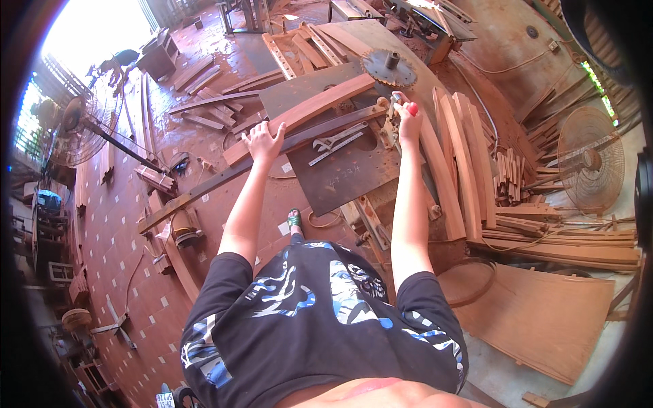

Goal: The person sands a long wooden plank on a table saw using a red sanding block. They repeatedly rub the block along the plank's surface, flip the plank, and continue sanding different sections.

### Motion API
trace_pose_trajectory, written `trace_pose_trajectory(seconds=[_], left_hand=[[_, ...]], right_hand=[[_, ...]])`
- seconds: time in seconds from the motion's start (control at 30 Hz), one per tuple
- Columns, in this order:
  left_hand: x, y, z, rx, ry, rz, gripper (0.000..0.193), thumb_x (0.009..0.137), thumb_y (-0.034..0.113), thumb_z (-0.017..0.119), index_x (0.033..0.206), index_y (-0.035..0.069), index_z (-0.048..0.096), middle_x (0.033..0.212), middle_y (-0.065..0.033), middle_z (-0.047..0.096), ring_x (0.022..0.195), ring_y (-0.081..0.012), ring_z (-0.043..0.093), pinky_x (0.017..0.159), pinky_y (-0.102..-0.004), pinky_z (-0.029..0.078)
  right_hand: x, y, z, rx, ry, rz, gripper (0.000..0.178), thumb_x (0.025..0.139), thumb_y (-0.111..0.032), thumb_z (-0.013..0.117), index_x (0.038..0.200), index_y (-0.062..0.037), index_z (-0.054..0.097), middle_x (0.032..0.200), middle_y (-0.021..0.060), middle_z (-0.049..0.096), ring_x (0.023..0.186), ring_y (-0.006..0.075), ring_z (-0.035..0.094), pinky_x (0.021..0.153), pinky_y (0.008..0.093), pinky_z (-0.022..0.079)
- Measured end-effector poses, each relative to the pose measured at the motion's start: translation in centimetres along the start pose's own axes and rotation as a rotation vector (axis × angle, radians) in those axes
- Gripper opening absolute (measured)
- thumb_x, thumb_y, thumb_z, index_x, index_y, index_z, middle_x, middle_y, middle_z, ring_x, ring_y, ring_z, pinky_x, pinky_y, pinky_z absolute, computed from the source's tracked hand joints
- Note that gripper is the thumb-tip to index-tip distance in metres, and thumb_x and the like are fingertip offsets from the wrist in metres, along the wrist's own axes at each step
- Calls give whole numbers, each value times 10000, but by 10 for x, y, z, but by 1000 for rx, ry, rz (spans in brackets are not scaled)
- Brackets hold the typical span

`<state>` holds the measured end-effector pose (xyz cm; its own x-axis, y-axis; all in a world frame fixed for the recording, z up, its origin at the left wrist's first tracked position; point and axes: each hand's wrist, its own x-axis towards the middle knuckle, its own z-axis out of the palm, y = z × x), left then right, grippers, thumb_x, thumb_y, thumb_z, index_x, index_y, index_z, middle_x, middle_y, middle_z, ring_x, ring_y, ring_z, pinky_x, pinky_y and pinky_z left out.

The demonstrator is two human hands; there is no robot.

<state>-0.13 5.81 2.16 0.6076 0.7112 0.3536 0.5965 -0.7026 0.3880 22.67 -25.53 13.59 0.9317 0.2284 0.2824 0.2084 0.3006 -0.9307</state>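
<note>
A toothed circular blade (pixel 374 71) lies flat around an upright spindle at the far side of a dark metal machine table (pixel 326 183). My left hand (pixel 264 141), fingers spread, rests on the near part of a reddish wooden board (pixel 325 102). That board lies along a long dark guide bar (pixel 194 196) crossing the table. My right hand (pixel 409 125) is closed around a red-knobbed handle (pixel 412 109) beside a clamp-like fitting (pixel 390 122) at the bar's far end. Between my arms, an adjustable wrench (pixel 342 137) and a metal ruler (pixel 333 151) lie on the table.
Long curved boards (pixel 468 163) lean to the right of the machine. A standing fan (pixel 590 160) is at far right, another fan (pixel 85 126) at left. Wood pieces (pixel 204 75) are scattered over the tiled floor. A wooden panel (pixel 544 313) lies at lower right.
</note>
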Motion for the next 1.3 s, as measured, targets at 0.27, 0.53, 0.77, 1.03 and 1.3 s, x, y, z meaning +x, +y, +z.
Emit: trace_pose_trajectory(seconds=[0.27, 0.53, 0.77, 1.03, 1.3], left_hand=[[-5, 1, -9, -9, 63, 42, 669, 962, 651, 551, 1225, 51, 688, 1244, -132, 703, 1241, -325, 606, 1159, -619, 319], [-6, -2, -10, 4, 117, 188, 626, 939, 576, 638, 1198, 11, 706, 1170, -146, 732, 1134, -329, 651, 1042, -492, 412], [-9, 0, -10, -115, 56, 288, 538, 891, 473, 704, 1129, -10, 717, 1087, -146, 744, 1023, -332, 676, 960, -462, 468], [-14, -3, 7, 2, 85, 372, 657, 859, 527, 702, 1197, -36, 671, 1155, -161, 693, 1089, -332, 631, 983, -462, 447], [-16, 6, 16, 44, 46, 388, 774, 835, 600, 706, 1264, -42, 652, 1187, -151, 675, 1104, -315, 613, 987, -450, 444]], right_hand=[[5, -5, 3, -79, -1, 1, 176, 917, 14, 695, 1083, -43, 716, 780, -125, 438, 697, 3, 381, 642, 194, 299], [1, -8, 16, -67, 62, 29, 405, 895, -50, 755, 692, -181, 430, 719, -109, 401, 655, 29, 375, 617, 245, 275], [8, 16, 6, -75, 117, 1, 395, 896, -57, 751, 690, -177, 436, 721, -106, 405, 650, 36, 375, 616, 245, 281], [7, 35, 5, -43, 131, -7, 410, 911, 12, 705, 694, -175, 412, 696, -112, 384, 628, 20, 334, 585, 236, 242], [10, 71, -11, 10, 162, -26, 322, 913, 47, 693, 737, -104, 470, 925, -4, 665, 896, 99, 618, 839, 232, 441]])
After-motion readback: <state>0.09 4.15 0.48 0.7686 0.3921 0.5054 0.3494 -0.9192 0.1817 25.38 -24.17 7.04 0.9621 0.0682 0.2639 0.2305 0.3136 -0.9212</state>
